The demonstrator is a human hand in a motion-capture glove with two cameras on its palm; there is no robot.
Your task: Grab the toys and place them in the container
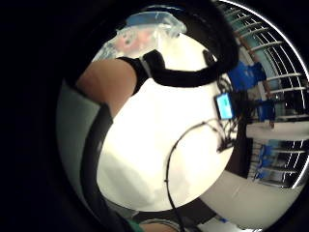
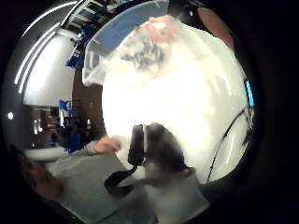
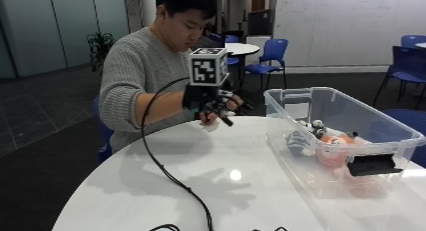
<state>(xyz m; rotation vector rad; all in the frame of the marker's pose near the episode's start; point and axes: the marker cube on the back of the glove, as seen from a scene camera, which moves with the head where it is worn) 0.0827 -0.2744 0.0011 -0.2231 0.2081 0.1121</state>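
A clear plastic container (image 3: 393,128) stands on the right side of the round white table (image 3: 133,186). Inside it lie an orange-pink toy (image 3: 335,147), a grey and white toy (image 3: 297,141) and a small black and white toy (image 3: 317,126). My gloved right hand (image 3: 212,105) hangs above the table's far edge, left of the container, with relaxed fingers and nothing in it. In the thumb side palm view the container (image 2: 100,51) shows a grey toy (image 2: 144,52) and a pink toy (image 2: 159,27). The little finger side palm view catches the container (image 1: 145,30) beyond a bare finger.
A black cable (image 3: 174,178) trails across the table toward its near edge. A black clip (image 3: 371,165) sits on the container's near wall. The person's bare left hand (image 2: 106,145) rests at the table's edge. Blue chairs (image 3: 266,56) stand behind.
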